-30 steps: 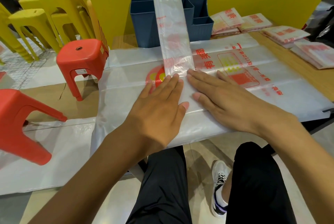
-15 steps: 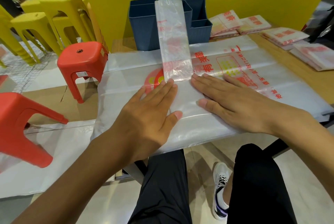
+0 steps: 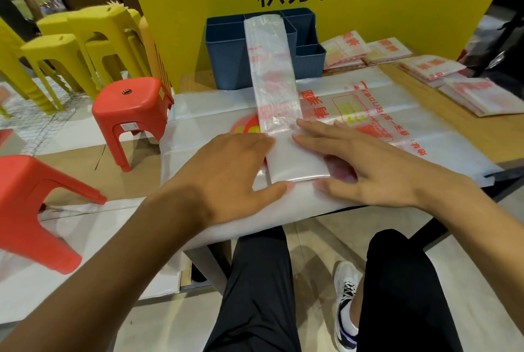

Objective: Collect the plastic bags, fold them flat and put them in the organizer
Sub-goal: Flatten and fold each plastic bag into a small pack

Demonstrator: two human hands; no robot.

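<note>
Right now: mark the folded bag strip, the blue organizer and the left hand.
folded bag strip point(image 3: 273, 76): head view, middle of the long strip.
blue organizer point(image 3: 226, 65): head view, front wall of its left compartment.
left hand point(image 3: 226, 167): head view, back of the hand, lying flat on the plastic.

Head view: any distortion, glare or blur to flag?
Head view: wide-angle bowing bends the wooden table edge and stools; soft sheen, no hard glare, on the long folded translucent plastic bag strip; left hand and right hand sharp; lighting even, shadows faint.
</note>
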